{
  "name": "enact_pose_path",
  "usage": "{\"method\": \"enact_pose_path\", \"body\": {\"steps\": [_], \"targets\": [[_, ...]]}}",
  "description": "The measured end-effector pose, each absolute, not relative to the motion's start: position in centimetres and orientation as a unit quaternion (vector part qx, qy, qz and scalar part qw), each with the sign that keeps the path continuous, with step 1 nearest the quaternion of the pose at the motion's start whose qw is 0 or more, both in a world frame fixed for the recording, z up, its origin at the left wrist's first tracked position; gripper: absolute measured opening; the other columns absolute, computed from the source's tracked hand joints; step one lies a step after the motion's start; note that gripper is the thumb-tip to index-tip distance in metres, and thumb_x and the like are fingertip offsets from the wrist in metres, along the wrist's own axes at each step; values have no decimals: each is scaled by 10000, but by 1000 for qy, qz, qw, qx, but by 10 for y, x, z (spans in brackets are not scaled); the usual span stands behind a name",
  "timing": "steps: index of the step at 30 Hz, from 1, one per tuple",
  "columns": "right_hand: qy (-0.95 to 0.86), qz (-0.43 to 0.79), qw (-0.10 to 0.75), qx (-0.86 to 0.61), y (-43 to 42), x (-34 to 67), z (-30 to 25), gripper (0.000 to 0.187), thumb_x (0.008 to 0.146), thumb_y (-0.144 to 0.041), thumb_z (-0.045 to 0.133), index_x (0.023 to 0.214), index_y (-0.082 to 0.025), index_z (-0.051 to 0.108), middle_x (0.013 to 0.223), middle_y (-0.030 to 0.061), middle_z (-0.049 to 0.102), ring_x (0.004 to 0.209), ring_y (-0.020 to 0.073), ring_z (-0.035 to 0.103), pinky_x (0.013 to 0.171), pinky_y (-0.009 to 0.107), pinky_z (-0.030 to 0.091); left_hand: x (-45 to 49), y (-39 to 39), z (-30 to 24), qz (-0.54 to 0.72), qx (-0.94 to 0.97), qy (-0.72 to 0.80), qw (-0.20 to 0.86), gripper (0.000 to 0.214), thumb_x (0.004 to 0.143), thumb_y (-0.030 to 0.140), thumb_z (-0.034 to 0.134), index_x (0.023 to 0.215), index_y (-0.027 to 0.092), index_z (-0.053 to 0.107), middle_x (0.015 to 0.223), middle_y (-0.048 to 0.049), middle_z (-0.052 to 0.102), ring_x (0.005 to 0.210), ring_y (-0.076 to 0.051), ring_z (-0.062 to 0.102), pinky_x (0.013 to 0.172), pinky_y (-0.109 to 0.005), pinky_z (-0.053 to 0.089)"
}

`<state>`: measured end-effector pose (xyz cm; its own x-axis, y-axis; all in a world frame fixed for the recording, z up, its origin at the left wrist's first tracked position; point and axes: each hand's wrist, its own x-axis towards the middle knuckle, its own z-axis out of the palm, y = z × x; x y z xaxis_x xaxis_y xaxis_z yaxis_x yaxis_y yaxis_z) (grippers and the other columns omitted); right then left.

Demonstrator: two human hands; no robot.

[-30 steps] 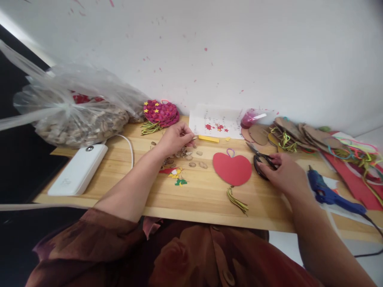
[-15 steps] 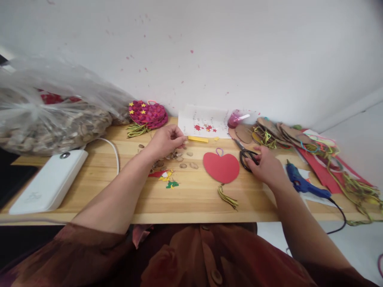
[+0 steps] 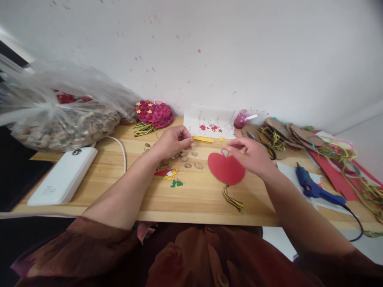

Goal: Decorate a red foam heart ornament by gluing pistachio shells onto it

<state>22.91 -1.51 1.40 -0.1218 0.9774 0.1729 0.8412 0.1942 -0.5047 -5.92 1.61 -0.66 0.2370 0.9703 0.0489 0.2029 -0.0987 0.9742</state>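
Note:
My left hand (image 3: 178, 141) is closed in a pinch at the near end of a narrow yellow paper strip (image 3: 204, 139). My right hand (image 3: 248, 154) hovers by the top right of a red heart-shaped card (image 3: 225, 169), thumb and fingers apart, holding nothing. That card has a purple loop (image 3: 225, 152) on top and a green-yellow tassel (image 3: 232, 200) below. Partly hidden behind my right hand, black-handled scissors (image 3: 271, 152) lie on the table. A small yellow star (image 3: 222, 139) sits between the strip and the right fingertips.
Pistachio shells and green, yellow and red paper scraps (image 3: 176, 183) lie near my left wrist. White paper (image 3: 194, 119) bears red stars. Around the table (image 3: 185, 207) are a bag of shells (image 3: 74, 123), a power bank (image 3: 64, 175), a glue gun (image 3: 317, 189) and cardboard shapes (image 3: 278, 129).
My right hand has let go of the scissors and moved left, toward the heart card's top. My left hand keeps its pinch at the yellow strip. The view has shifted slightly.

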Motion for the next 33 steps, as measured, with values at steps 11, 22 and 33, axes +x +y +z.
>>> {"method": "enact_pose_path", "body": {"steps": [11, 22, 33], "targets": [[-674, 422, 346, -498, 3, 136, -4, 185, 800, -335, 771, 899, -214, 671, 818, 34, 760, 747, 184, 707, 724, 340, 546, -63, 20, -12, 394, 656, 443, 467, 161, 799, 302, 728, 812, 174, 631, 747, -30, 696, 655, -140, 647, 592, -242, 482], [-677, 415, 391, -466, 2, 132, -18, 136, 795, -314, 756, 871, -218, 696, 835, 38, 777, 724, 175, 703, 711, 341, 572, -59, 15, -7, 385, 634, 429, 515, 259, 792, 372, 769, 853, 154, 644, 719, -25, 719, 639, -128, 660, 572, -211, 479], [-732, 270, 402, -479, -6, 135, -12, 77, 821, -261, 728, 808, -222, 663, 783, 19, 760, 652, 148, 675, 644, 305, 542, -64, 16, -4, 380, 667, 410, 493, 257, 828, 391, 733, 860, 146, 662, 851, -44, 710, 757, -140, 645, 721, -268, 507]]}}
